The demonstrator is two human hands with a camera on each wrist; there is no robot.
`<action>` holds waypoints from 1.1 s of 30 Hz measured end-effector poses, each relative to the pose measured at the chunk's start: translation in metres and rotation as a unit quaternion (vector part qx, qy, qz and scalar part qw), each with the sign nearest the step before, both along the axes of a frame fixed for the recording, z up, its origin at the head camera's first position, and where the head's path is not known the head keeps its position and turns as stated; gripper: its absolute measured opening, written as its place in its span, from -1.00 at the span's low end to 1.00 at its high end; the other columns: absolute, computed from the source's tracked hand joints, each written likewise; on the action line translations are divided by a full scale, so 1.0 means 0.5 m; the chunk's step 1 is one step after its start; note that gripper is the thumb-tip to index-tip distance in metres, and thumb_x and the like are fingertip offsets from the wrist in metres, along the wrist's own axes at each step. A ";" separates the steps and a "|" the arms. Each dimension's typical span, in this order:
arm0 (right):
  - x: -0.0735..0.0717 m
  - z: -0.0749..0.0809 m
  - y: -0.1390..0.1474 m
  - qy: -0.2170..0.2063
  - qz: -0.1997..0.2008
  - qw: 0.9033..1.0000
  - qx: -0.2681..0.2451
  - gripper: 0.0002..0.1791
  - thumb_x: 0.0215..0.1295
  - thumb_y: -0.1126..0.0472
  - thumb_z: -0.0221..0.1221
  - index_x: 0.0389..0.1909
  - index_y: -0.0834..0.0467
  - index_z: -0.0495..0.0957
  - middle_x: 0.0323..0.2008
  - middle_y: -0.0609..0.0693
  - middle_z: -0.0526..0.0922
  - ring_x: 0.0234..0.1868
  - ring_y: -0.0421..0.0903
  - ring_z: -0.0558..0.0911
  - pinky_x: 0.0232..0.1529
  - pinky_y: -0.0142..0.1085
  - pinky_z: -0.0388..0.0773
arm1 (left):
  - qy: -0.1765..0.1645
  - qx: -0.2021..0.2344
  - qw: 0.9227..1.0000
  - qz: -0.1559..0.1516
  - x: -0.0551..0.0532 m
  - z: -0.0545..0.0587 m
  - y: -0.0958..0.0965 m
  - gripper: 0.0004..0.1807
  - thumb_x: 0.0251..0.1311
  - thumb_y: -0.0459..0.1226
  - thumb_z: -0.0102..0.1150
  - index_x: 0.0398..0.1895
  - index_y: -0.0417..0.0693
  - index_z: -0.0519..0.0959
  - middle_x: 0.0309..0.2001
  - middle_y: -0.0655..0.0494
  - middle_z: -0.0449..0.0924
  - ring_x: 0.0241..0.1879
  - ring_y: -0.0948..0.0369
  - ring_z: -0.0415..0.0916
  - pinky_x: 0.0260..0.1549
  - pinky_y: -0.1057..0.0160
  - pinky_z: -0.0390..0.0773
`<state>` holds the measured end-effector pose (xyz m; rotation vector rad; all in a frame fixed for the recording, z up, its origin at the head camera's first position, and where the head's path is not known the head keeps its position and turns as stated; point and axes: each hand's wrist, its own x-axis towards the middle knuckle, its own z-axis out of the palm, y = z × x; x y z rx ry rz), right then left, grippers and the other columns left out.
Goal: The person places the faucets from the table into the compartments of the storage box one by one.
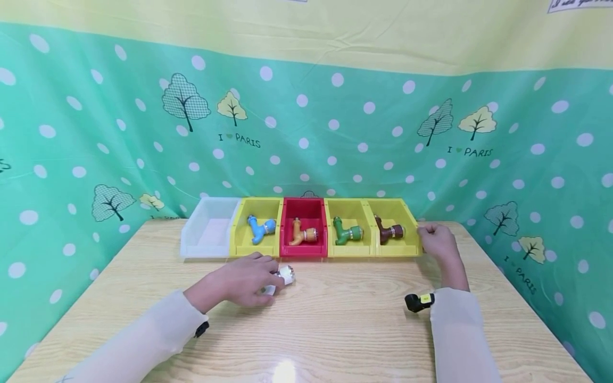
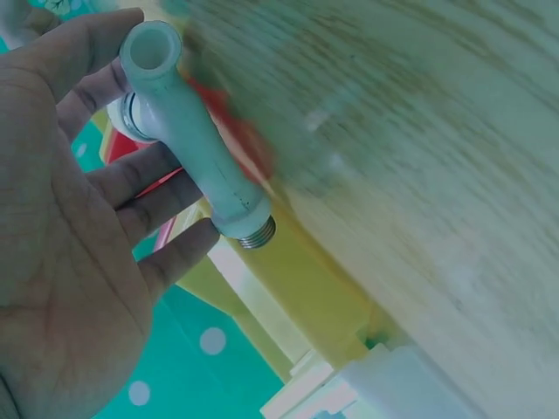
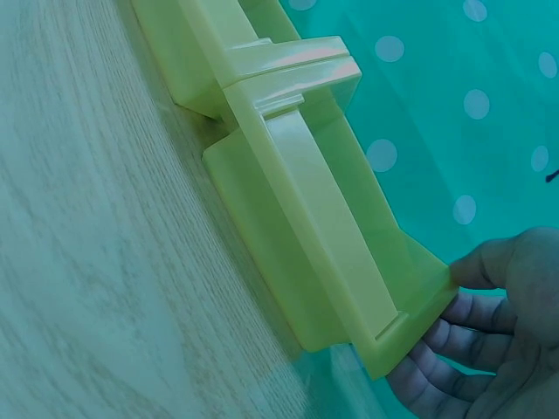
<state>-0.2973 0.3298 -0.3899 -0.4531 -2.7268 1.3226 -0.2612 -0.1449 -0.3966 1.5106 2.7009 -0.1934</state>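
Observation:
My left hand [image 1: 246,279] holds a white tap [image 1: 287,274] just above the table, in front of the bins. In the left wrist view, the fingers curl behind the tap [image 2: 205,144], whose open spout faces the camera and whose threaded end points away. My right hand [image 1: 438,243] grips the outer side edge of the rightmost yellow bin [image 1: 398,250]. The right wrist view shows the thumb and fingers [image 3: 476,314] pinching that bin's corner. A dark red tap [image 1: 389,232] lies inside this bin.
Beside it, a yellow bin [image 1: 349,251] holds a green tap [image 1: 347,232]. A red bin [image 1: 303,252] holds an orange tap [image 1: 303,233]. Another yellow bin [image 1: 254,251] holds a blue tap [image 1: 261,229]. A translucent white bin [image 1: 206,250] ends the row. A dotted curtain [image 1: 306,133] hangs behind.

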 end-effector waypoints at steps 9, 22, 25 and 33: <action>0.002 0.001 0.002 0.007 0.007 1.000 0.003 -0.54 0.65 0.02 -0.17 0.05 0.36 0.45 -0.22 0.15 0.47 -0.21 0.02 0.47 -0.28 -0.23 0.49 | 0.007 0.002 1.000 0.005 0.006 0.026 -0.006 -0.66 0.34 0.08 0.24 0.14 0.39 0.61 0.03 0.23 0.55 0.04 0.19 0.44 0.18 0.01 0.47; 0.001 -0.001 -0.001 0.016 0.008 1.000 0.008 -0.56 0.65 0.04 -0.18 0.04 0.36 0.44 -0.25 0.14 0.47 -0.24 0.02 0.47 -0.29 -0.24 0.47 | 0.049 0.024 0.998 -0.013 -0.003 0.064 -0.029 -0.79 0.33 0.00 0.25 -0.01 0.30 0.63 -0.10 0.26 0.51 -0.04 0.20 0.41 0.09 0.01 0.49; 0.002 0.000 -0.001 0.016 0.009 1.000 0.007 -0.56 0.65 0.05 -0.18 0.05 0.36 0.44 -0.24 0.15 0.47 -0.24 0.02 0.47 -0.28 -0.23 0.48 | 0.051 0.028 0.998 -0.011 -0.009 0.074 -0.037 -0.80 0.33 0.00 0.26 -0.04 0.29 0.62 -0.12 0.26 0.50 -0.06 0.20 0.40 0.06 0.02 0.50; 0.000 0.000 0.000 0.016 0.012 1.000 0.003 -0.60 0.65 0.05 -0.17 0.00 0.33 0.43 -0.27 0.13 0.45 -0.26 0.01 0.46 -0.26 -0.18 0.50 | 0.072 0.031 0.997 -0.001 -0.029 0.100 -0.064 -0.75 0.32 -0.01 0.27 0.00 0.25 0.62 -0.16 0.24 0.48 -0.07 0.19 0.39 0.06 0.00 0.52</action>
